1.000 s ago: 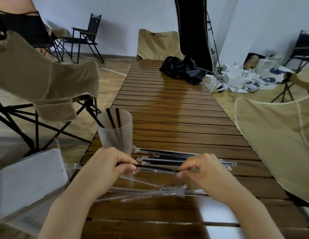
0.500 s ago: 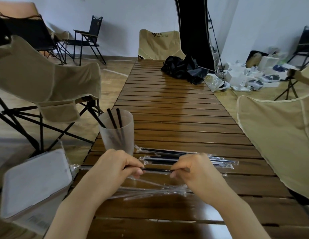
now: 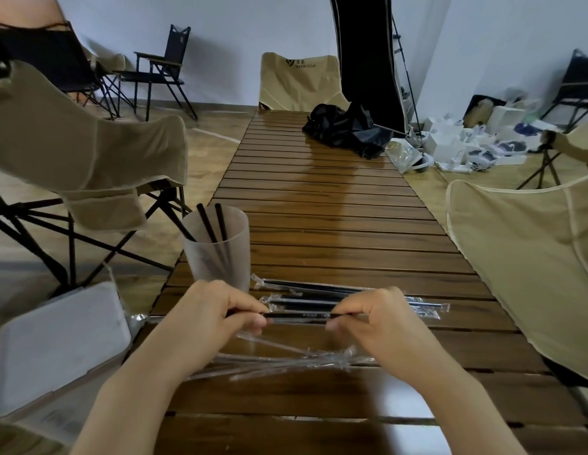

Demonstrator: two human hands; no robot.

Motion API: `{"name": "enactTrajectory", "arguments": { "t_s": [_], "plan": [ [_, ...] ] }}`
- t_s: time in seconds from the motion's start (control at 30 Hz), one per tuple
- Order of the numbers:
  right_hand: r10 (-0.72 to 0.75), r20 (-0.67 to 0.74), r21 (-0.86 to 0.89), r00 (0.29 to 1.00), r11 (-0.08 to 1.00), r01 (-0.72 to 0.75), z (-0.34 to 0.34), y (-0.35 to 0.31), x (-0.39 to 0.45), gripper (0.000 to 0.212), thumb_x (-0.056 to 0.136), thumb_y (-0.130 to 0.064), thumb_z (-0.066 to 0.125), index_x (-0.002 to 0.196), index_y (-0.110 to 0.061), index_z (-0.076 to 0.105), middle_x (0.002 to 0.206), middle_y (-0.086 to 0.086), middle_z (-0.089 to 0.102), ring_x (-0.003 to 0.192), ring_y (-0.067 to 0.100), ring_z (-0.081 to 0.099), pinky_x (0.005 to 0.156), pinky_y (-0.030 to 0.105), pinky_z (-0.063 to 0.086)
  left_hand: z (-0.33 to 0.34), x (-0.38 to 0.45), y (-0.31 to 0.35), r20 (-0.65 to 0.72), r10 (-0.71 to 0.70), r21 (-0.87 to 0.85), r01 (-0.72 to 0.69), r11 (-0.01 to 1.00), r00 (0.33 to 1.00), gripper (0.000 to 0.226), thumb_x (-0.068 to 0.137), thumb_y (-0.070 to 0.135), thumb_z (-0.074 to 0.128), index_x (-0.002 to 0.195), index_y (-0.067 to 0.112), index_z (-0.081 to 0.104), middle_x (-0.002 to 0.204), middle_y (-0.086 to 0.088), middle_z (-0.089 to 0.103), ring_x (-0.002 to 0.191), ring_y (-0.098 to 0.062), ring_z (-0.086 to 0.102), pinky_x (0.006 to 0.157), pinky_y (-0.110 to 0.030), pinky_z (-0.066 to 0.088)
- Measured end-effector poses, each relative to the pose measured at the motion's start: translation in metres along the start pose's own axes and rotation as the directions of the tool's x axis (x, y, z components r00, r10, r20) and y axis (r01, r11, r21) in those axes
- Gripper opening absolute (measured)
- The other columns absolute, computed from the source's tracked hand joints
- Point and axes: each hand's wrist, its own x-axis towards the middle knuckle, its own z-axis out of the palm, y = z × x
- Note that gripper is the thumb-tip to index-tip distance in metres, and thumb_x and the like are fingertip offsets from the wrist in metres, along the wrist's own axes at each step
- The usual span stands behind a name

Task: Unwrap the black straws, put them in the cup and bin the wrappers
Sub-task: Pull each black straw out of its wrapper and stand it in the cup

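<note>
I take the slatted wooden table point(image 3: 335, 205) as my landmark; it runs away from me down the middle of the view. Off its near left corner sits a lidded white bin point(image 3: 56, 343), lid down, close enough that wrappers need only a short reach, I'd guess. On the table's near left edge stands the frosted cup point(image 3: 217, 254) with three unwrapped black straws point(image 3: 209, 226) leaning in it, so a good part of the job looks done.

Just in front of the cup, above the table's near slats, my left hand point(image 3: 217, 315) and right hand point(image 3: 374, 318) each pinch one end of a single black straw point(image 3: 297, 314), held level between them. Fingers and thumbs are pressed together on it, not spread. I judge this is the stripping step: one hand anchoring the straw, the other working the clear sleeve off (whether the film is partly off I cannot tell).

Just beyond the hands, toward the table's right side, lie several still-wrapped straws point(image 3: 319, 292) side by side, waiting their turn. On the slats nearer me than the hands lies a loose heap of empty clear wrappers point(image 3: 286, 361), not yet binned.
</note>
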Motion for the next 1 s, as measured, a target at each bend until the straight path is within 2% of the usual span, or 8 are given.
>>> {"name": "enactTrajectory", "arguments": {
  "t_s": [0.07, 0.2, 0.3, 0.43, 0.53, 0.63, 0.73, 1.0],
  "plan": [
    [-0.027, -0.032, -0.013, 0.999, 1.0, 0.027, 0.0, -0.001, 0.001, 0.018, 0.089, -0.022, 0.06, 0.079, -0.022, 0.075, 0.075, -0.011, 0.071, 0.072, 0.001, 0.064, 0.067, 0.012, 0.05, 0.004, 0.002, 0.001, 0.006, 0.016, 0.006, -0.016, 1.0, 1.0, 0.012, 0.087, 0.03, 0.066, 0.092, 0.037, 0.075, 0.068, 0.033, 0.062, 0.074, 0.024, 0.054, 0.065, 0.002, 0.039],
    [-0.086, -0.016, -0.06, 0.996, 0.995, 0.085, 0.001, -0.008, 0.0, 0.023, 0.09, -0.011, 0.057, 0.077, -0.012, 0.075, 0.075, -0.011, 0.071, 0.068, -0.015, 0.058, 0.059, 0.003, 0.041, 0.009, 0.003, 0.001, 0.052, 0.02, 0.019, -0.021, 1.0, 0.998, 0.013, 0.089, 0.031, 0.064, 0.096, 0.036, 0.075, 0.077, 0.023, 0.069, 0.089, 0.018, 0.057, 0.076, -0.002, 0.042],
    [-0.078, 0.006, -0.052, 0.997, 0.996, 0.078, 0.006, -0.009, 0.0, 0.021, 0.09, -0.019, 0.058, 0.079, -0.015, 0.075, 0.072, -0.012, 0.068, 0.067, -0.005, 0.061, 0.057, 0.008, 0.044, 0.009, 0.001, 0.0, 0.038, 0.023, 0.041, -0.025, 0.999, 0.999, 0.014, 0.089, 0.031, 0.064, 0.096, 0.038, 0.074, 0.077, 0.023, 0.07, 0.091, 0.018, 0.057, 0.076, -0.002, 0.041],
    [-0.046, 0.087, -0.016, 0.995, 0.999, 0.048, 0.008, -0.013, 0.002, 0.014, 0.087, -0.036, 0.061, 0.091, -0.028, 0.072, 0.081, -0.007, 0.07, 0.072, 0.006, 0.064, 0.07, 0.025, 0.055, 0.004, 0.001, 0.001, 0.0, 0.016, 0.031, -0.016, 0.999, 1.0, 0.013, 0.088, 0.031, 0.066, 0.091, 0.04, 0.074, 0.068, 0.035, 0.061, 0.084, 0.023, 0.055, 0.069, -0.003, 0.04],
    [-0.01, 0.026, 0.022, 1.0, 1.0, 0.009, -0.002, -0.008, 0.001, 0.024, 0.085, -0.036, 0.064, 0.109, -0.034, 0.067, 0.098, -0.019, 0.067, 0.089, -0.006, 0.062, 0.08, 0.013, 0.05, -0.003, -0.002, -0.003, -0.03, -0.005, 0.013, 0.005, 1.0, 1.0, 0.014, 0.088, 0.03, 0.066, 0.09, 0.043, 0.072, 0.067, 0.033, 0.062, 0.08, 0.023, 0.055, 0.064, -0.002, 0.041],
    [0.0, -0.02, -0.003, 1.0, 1.0, 0.0, -0.008, -0.003, -0.001, 0.017, 0.089, -0.026, 0.062, 0.099, -0.036, 0.071, 0.09, -0.024, 0.067, 0.087, -0.011, 0.06, 0.076, 0.004, 0.044, -0.006, -0.003, -0.005, -0.04, -0.01, -0.02, 0.009, 1.0, 0.999, 0.015, 0.087, 0.03, 0.066, 0.088, 0.043, 0.072, 0.072, 0.028, 0.067, 0.079, 0.02, 0.058, 0.065, -0.001, 0.042],
    [-0.025, -0.004, -0.047, 1.0, 0.999, 0.024, -0.004, -0.004, -0.002, 0.019, 0.091, -0.018, 0.059, 0.094, -0.029, 0.074, 0.087, -0.017, 0.07, 0.084, -0.007, 0.063, 0.077, 0.005, 0.046, -0.002, -0.001, -0.003, -0.052, 0.009, -0.022, -0.01, 1.0, 0.999, 0.014, 0.087, 0.029, 0.067, 0.09, 0.04, 0.075, 0.075, 0.025, 0.07, 0.08, 0.018, 0.059, 0.07, 0.001, 0.042],
    [-0.102, 0.008, -0.11, 0.995, 0.989, 0.102, 0.016, -0.007, 0.003, 0.02, 0.091, -0.022, 0.057, 0.082, -0.033, 0.07, 0.068, -0.024, 0.056, 0.07, -0.005, 0.058, 0.066, 0.007, 0.042, 0.006, 0.003, -0.005, -0.048, 0.04, 0.042, -0.038, 0.998, 0.998, 0.011, 0.087, 0.033, 0.067, 0.087, 0.039, 0.076, 0.078, 0.027, 0.07, 0.086, 0.018, 0.059, 0.073, -0.004, 0.042]
  ]
}}
